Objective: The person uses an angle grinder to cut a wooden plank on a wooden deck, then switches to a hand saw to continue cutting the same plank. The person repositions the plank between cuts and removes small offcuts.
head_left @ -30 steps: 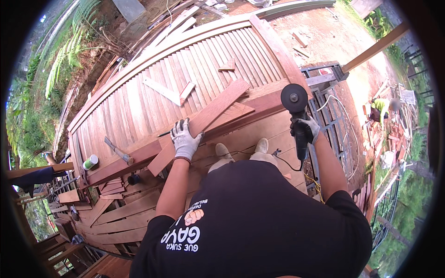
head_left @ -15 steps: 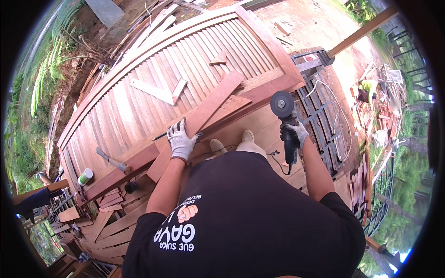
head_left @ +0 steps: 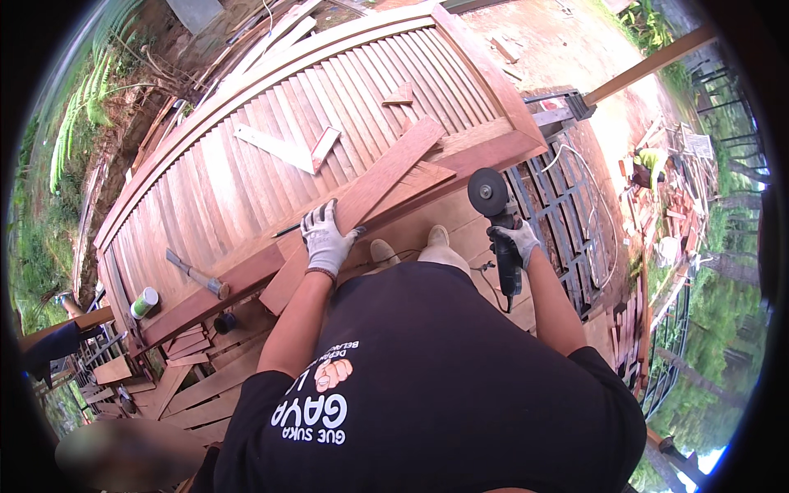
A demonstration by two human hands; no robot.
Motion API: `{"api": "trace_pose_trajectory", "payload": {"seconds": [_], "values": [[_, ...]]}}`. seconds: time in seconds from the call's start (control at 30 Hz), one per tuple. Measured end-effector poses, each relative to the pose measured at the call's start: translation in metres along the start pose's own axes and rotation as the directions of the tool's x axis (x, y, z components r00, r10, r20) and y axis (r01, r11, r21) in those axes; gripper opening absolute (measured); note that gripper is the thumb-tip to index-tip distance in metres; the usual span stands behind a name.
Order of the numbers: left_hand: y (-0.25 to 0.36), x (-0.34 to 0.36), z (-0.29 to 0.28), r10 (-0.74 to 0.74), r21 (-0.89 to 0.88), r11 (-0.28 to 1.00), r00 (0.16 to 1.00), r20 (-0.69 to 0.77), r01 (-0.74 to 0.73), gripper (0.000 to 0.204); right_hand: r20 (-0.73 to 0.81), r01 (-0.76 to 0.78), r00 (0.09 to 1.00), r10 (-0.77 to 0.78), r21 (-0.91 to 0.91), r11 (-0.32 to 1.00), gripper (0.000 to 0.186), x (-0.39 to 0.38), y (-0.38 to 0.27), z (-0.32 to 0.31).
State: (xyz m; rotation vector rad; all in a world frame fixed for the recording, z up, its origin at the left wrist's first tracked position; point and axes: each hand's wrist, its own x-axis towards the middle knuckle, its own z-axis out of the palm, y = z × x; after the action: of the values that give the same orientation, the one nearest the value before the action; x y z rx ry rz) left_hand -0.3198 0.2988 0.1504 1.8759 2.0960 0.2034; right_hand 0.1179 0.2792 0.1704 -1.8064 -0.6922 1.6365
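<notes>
A reddish-brown wooden plank (head_left: 394,178) lies slantwise across the near rail of a slatted wooden panel (head_left: 246,197). My left hand (head_left: 329,237), in a grey work glove, grips this plank, its thumb at the right edge. Gloved as well, my right hand (head_left: 518,240) is closed around the body of a black angle grinder (head_left: 507,267). The grinder's dark disc (head_left: 488,191) points up, apart from the plank and to the right of it. I cannot tell whether the disc is spinning.
On the panel lie a white try square (head_left: 275,148), a hammer-like tool (head_left: 197,275), a green-and-white can (head_left: 144,302) and a wood offcut (head_left: 399,95). Dark metal grating (head_left: 567,222) stands at right. A person (head_left: 649,164) crouches far right; another, blurred (head_left: 123,454), is lower left.
My right hand and the grinder have shifted a little to the left, nearer the plank. My left hand keeps its grip. A blurred person has come into view at the lower left.
</notes>
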Motion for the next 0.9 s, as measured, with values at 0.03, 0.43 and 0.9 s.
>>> {"api": "trace_pose_trajectory", "payload": {"seconds": [0.03, 0.43, 0.9], "values": [[-0.001, 0.000, 0.001, -0.004, 0.005, 1.000, 1.000, -0.003, 0.004, 0.095, -0.033, 0.012, 0.999, -0.014, -0.054, 0.998, 0.033, 0.001, -0.003, 0.005], [0.001, 0.001, -0.003, -0.003, 0.013, 1.000, 0.999, 0.042, 0.002, 0.093, -0.094, 0.042, 0.991, -0.094, -0.446, 0.894, 0.040, 0.046, -0.030, 0.033], [0.002, 0.000, -0.004, -0.025, -0.007, 1.000, 0.999, 0.029, 0.025, 0.092, -0.078, -0.003, 0.996, -0.037, -0.465, 0.885, 0.044, 0.067, -0.037, 0.023]]}}
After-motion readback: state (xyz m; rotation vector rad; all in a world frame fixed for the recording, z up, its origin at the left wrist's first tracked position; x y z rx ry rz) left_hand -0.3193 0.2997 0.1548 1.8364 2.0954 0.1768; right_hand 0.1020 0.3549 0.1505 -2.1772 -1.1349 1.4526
